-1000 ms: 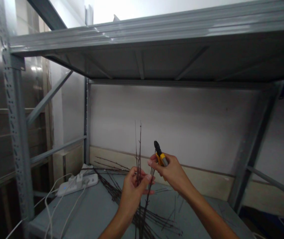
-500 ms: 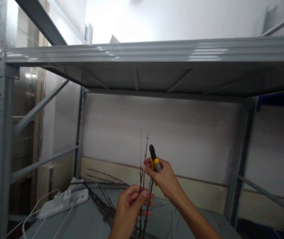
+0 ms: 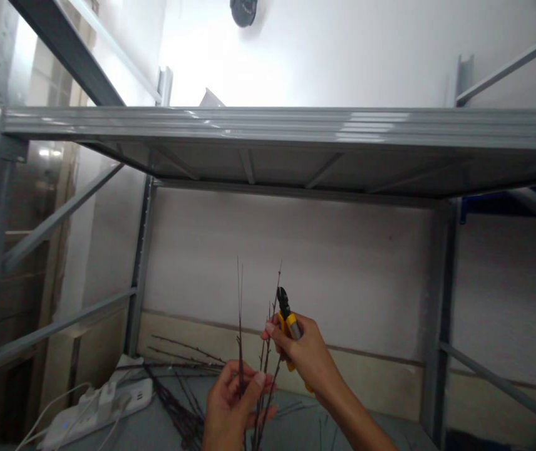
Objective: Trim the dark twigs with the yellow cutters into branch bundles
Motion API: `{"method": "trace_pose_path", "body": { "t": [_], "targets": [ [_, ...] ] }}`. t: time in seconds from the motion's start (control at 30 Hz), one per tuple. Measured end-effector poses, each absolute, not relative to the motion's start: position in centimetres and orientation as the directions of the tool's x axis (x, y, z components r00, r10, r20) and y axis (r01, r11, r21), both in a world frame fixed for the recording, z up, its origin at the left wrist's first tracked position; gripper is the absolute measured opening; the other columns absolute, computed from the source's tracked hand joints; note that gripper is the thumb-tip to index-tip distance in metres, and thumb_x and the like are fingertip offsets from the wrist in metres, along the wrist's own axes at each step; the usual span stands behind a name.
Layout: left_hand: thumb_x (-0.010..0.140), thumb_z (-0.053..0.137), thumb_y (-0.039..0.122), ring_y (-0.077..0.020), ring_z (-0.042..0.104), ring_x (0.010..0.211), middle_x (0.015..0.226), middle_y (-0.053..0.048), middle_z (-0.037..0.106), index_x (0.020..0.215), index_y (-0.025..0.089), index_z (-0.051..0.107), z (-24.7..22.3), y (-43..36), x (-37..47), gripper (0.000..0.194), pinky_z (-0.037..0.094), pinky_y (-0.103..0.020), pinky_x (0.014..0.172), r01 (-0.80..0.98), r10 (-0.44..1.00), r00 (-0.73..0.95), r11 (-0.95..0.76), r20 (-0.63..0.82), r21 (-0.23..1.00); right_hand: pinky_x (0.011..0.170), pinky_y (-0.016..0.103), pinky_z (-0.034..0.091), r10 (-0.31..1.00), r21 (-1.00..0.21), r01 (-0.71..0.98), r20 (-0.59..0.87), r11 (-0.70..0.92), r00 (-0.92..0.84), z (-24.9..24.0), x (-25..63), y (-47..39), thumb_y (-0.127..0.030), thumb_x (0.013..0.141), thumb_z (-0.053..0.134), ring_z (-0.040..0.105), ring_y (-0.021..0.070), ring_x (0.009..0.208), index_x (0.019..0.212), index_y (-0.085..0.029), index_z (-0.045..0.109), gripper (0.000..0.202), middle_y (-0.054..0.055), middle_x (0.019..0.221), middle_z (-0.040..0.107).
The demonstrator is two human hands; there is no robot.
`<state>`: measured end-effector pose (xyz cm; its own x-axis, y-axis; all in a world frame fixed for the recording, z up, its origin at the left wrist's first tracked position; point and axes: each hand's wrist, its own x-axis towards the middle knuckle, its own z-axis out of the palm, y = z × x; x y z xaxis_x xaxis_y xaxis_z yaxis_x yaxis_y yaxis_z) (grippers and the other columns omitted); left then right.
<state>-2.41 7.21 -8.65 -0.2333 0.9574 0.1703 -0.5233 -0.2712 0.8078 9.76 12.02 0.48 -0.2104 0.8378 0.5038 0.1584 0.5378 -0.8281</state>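
Note:
My left hand [image 3: 234, 404] is closed around thin dark twigs [image 3: 240, 351] that stand upright, their fine tips rising above the fingers. In my right hand [image 3: 306, 354] rests a pair of diagonal cutters [image 3: 285, 305] with yellow and grey handles, black jaws pointing up. The right thumb and forefinger also pinch a slender budded twig [image 3: 275, 297] next to the left hand's bunch. Lower ends of the twigs run out of the frame at the bottom.
A bundle of dark branches [image 3: 174, 401] lies on the grey shelf surface [image 3: 296, 432] at left. Beside it is a white power strip [image 3: 103, 407] with plugs and cables. Overhead crosses a metal shelf beam [image 3: 268, 125]; uprights stand on both sides.
My left hand has shifted slightly left and down, and the twigs have separated into two groups. My right hand still holds the cutters. The camera view has tilted upward.

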Motion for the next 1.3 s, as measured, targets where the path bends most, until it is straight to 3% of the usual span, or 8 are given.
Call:
{"method": "trace_pose_path", "body": {
  "t": [0.13, 0.27, 0.47, 0.7, 1.07, 1.3],
  "targets": [
    [0.052, 0.092, 0.054, -0.0281, 0.075, 0.076, 0.075, -0.002, 0.075, 0.075, 0.023, 0.054, -8.6, 7.2, -2.2, 0.054, 0.063, -0.038, 0.055, -0.505, 0.957, -0.245, -0.263, 0.155, 0.822, 0.048, 0.027, 0.041, 0.82, -0.788, 0.233, 0.53, 0.57, -0.214, 0.9, 10.0, 11.9, -0.049, 0.085, 0.065, 0.051, 0.0133, 0.051, 0.083, -0.02, 0.066, 0.03, 0.004, 0.075, 0.073],
    [0.053, 0.092, 0.054, -0.0249, 0.074, 0.072, 0.074, 0.0, 0.072, 0.073, 0.023, 0.052, -8.8, 7.1, -2.3, 0.055, 0.062, -0.033, 0.05, -0.488, 0.957, -0.241, -0.265, 0.163, 0.832, 0.053, 0.028, 0.041, 0.784, -0.652, 0.454, 0.584, 0.607, -0.21, 2.8, 11.3, 12.0, -0.059, 0.091, 0.054, 0.054, 0.0151, 0.054, 0.078, -0.019, 0.072, 0.045, 0.002, 0.064, 0.066],
    [0.054, 0.092, 0.053, -0.0229, 0.073, 0.072, 0.076, -0.001, 0.073, 0.075, 0.022, 0.051, -9.1, 7.0, -2.5, 0.056, 0.063, -0.033, 0.05, -0.475, 0.958, -0.228, -0.266, 0.174, 0.839, 0.05, 0.029, 0.038, 0.808, -0.602, 0.567, 0.547, 0.563, -0.221, 6.5, 14.6, 13.1, -0.066, 0.087, 0.056, 0.053, 0.0155, 0.052, 0.072, -0.017, 0.075, 0.054, 0.004, 0.06, 0.064],
    [0.058, 0.091, 0.05, -0.0219, 0.072, 0.071, 0.077, -0.002, 0.072, 0.075, 0.021, 0.051, -9.0, 6.7, -2.1, 0.052, 0.063, -0.031, 0.05, -0.488, 0.96, -0.207, -0.266, 0.186, 0.831, 0.046, 0.027, 0.037, 0.844, -0.591, 0.609, 0.442, 0.528, -0.304, 7.9, 16.3, 12.4, -0.068, 0.086, 0.059, 0.055, 0.0136, 0.05, 0.073, -0.017, 0.075, 0.055, 0.008, 0.068, 0.072],
    [0.057, 0.09, 0.052, -0.0224, 0.072, 0.068, 0.075, 0.0, 0.071, 0.075, 0.021, 0.051, -8.7, 6.1, -1.5, 0.053, 0.061, -0.03, 0.046, -0.458, 0.956, -0.201, -0.283, 0.211, 0.843, 0.046, 0.026, 0.037, 0.856, -0.575, 0.636, 0.394, 0.514, -0.334, 8.4, 16.5, 11.7, -0.068, 0.085, 0.058, 0.056, 0.0132, 0.054, 0.076, -0.015, 0.075, 0.057, 0.011, 0.075, 0.075],
    [0.057, 0.09, 0.052, -0.0212, 0.071, 0.067, 0.073, 0.0, 0.069, 0.075, 0.021, 0.051, -8.9, 6.1, -1.5, 0.053, 0.06, -0.028, 0.045, -0.462, 0.952, -0.21, -0.299, 0.224, 0.835, 0.044, 0.026, 0.036, 0.867, -0.566, 0.661, 0.388, 0.493, -0.314, 8.6, 16.7, 11.7, -0.068, 0.085, 0.058, 0.053, 0.0122, 0.05, 0.073, -0.015, 0.074, 0.057, 0.008, 0.065, 0.068]
  ]
}}
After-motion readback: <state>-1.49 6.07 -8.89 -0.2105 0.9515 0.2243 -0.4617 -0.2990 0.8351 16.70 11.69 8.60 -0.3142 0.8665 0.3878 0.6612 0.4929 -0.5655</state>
